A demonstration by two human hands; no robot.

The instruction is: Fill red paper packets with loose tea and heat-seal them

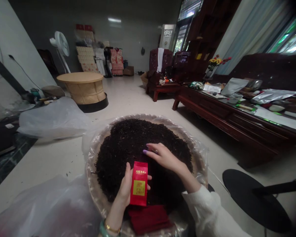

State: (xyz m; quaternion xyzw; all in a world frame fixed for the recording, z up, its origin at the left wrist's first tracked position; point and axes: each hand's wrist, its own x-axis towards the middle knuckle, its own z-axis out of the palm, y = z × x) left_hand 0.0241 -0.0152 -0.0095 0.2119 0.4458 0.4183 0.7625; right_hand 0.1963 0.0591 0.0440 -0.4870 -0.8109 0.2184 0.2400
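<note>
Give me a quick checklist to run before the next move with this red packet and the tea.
1. Red packet gripped upright in left hand: ok.
2. Red packet's top opened: cannot tell.
3. Right hand resting on dark tea leaves: ok.
4. Leaves contained inside round woven tray and clear plastic liner: ok.
5. Dark red folded item at the tray's near side kept off the leaves: cannot tell.

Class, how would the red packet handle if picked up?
The red packet probably feels stiff, since it looks flat and square in the left hand. Its thinness suggests it is light. Its glossy face may be a little slippery.
</note>
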